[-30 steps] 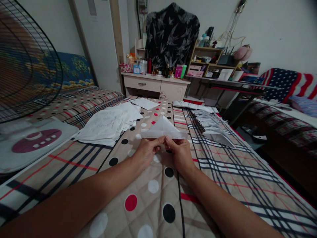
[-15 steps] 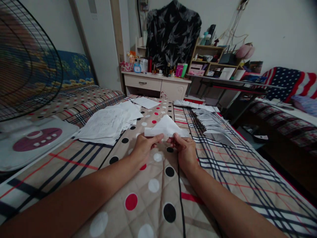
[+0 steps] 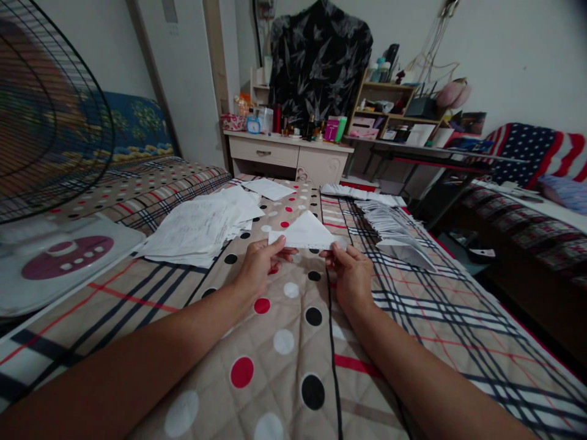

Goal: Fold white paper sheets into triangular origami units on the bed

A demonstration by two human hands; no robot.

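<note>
A white sheet folded into a triangle (image 3: 306,232) is held just above the quilted bedspread (image 3: 293,366). My left hand (image 3: 259,264) pinches its lower left edge. My right hand (image 3: 351,273) pinches the lower right edge, fingers closed on the paper. The two hands are a short way apart along the bottom fold. To the left lies a loose pile of flat white papers (image 3: 202,226). On the right a row of several folded paper pieces (image 3: 397,235) runs along the bed.
A standing fan's cage (image 3: 50,116) and its white base (image 3: 59,260) sit at the left. Past the bed are a small dresser (image 3: 288,156) with bottles, a dark shirt on the wall, a cluttered shelf and desk (image 3: 403,131), and a second bed at the right.
Both hands slid apart along the paper's bottom edge and moved slightly away from me; the triangle's lower strip now looks folded up flatter.
</note>
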